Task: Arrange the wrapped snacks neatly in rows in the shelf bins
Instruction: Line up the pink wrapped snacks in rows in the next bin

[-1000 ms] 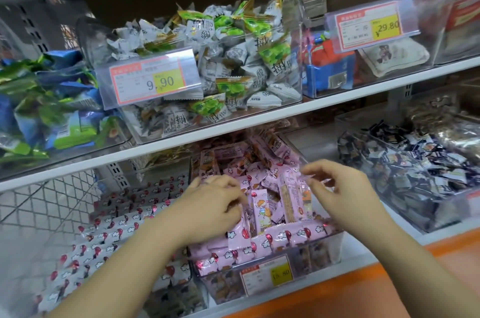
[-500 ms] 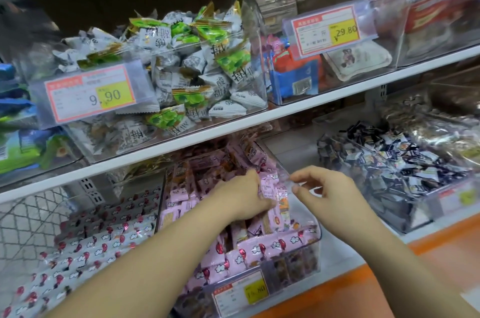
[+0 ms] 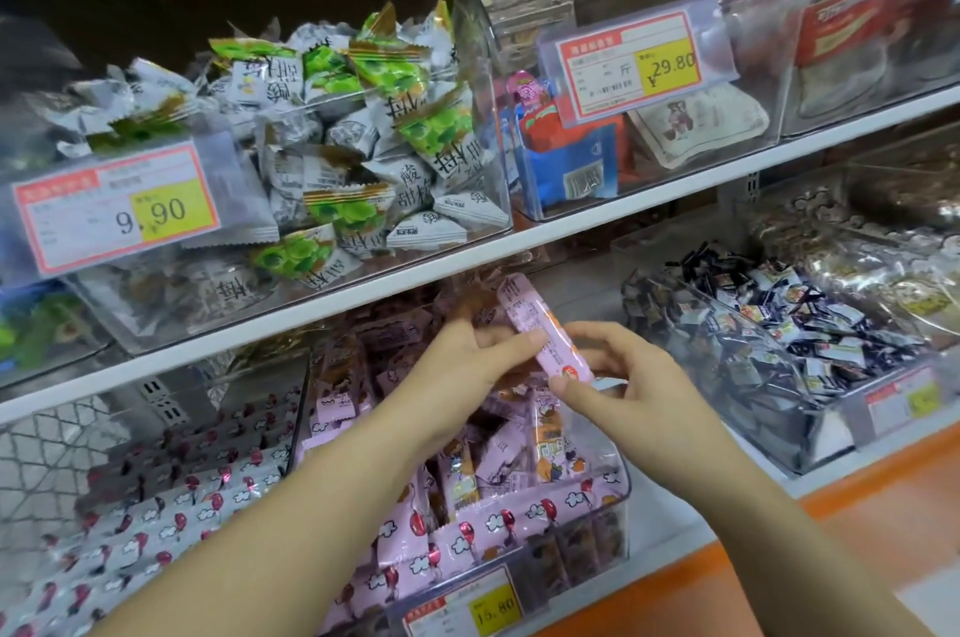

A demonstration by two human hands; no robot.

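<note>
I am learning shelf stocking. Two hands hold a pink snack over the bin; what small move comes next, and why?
Probably lower the snack into the bin, flat along the front row: left hand and right hand pinch it above jumbled packs.

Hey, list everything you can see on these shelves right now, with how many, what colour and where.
held pink packet: one, pink, above the clear middle bin
pink wrapped snacks: many, pink, jumbled in that bin, lower middle
white red-print packets: many, white with red, in rows, lower left
dark wrapped candies: many, dark and white, lower right
green-and-white packets: many, green and white, upper left
blue and red packs: a few, blue and red, upper middle
price tags: four, red-edged with yellow, along the fronts
left hand: one, pinches the held pink packet
right hand: one, pinches its lower end
</note>
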